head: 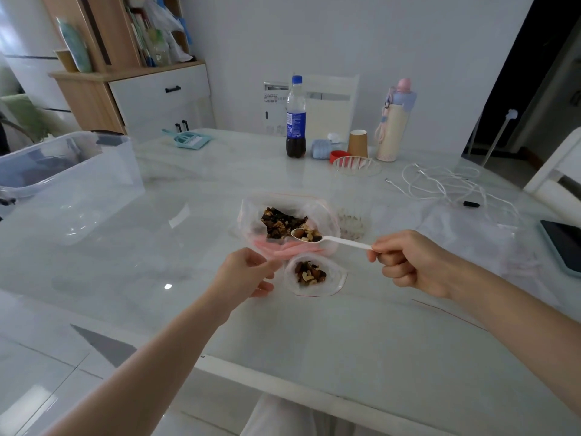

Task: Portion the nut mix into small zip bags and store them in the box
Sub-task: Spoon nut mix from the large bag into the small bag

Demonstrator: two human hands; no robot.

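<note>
A large clear bag [327, 215] of nut mix [279, 223] lies open on the white table, its mouth folded back. Just in front of it a small zip bag [334, 276] stands open with some nuts inside. My left hand [248, 273] pinches the small bag's left rim and holds it open. My right hand [412, 262] grips the handle of a white plastic spoon [333, 240], whose bowl is loaded with nuts and hovers over the near edge of the large bag, above and behind the small bag. A clear plastic storage box [103, 180] sits at the table's far left.
More clear zip bags [471, 234] lie flat to the right. A clear cup [353, 209] stands behind the large bag. A cola bottle [295, 121], paper cup [357, 143], pink flask [394, 121], white cables [446, 184] and a phone [562, 247] occupy the back and right.
</note>
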